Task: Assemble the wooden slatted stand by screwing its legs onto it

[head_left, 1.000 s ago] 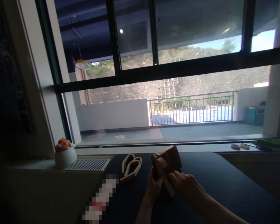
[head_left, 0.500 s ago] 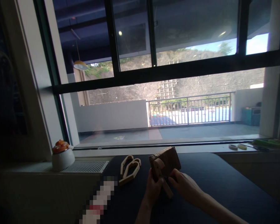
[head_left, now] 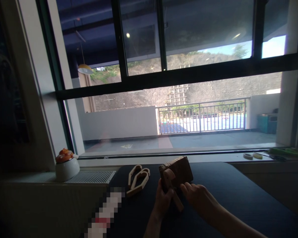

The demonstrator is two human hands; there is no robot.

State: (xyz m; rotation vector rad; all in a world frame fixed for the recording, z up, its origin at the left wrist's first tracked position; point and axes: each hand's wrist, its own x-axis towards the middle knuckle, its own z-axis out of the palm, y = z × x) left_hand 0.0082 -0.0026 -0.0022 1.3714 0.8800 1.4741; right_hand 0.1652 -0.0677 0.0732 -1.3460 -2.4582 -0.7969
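Note:
My left hand [head_left: 163, 197] is closed around the near left end of a brown wooden block [head_left: 182, 170], which is tilted up above the table. A pale hook-shaped wooden piece [head_left: 176, 199] lies against that end, with my left thumb pressed on it. My right hand [head_left: 195, 195] is beside the piece, its fingers curled together close to the block's lower edge. Whatever those fingers may hold is too dark and small to make out. To the left, two more pale wooden hook-shaped pieces [head_left: 141, 183] rest on the table.
The dark table [head_left: 228, 191] meets the sill of a large window. A white pot with an orange lid [head_left: 67, 165] stands on the left ledge beside a vent grille [head_left: 91, 177]. Two tape rolls [head_left: 248, 156] and a green item [head_left: 286, 152] lie on the right sill.
My right hand has turned and shifted slightly right and down, its fingers now more curled. My left hand, the block and the hook-shaped piece have barely moved.

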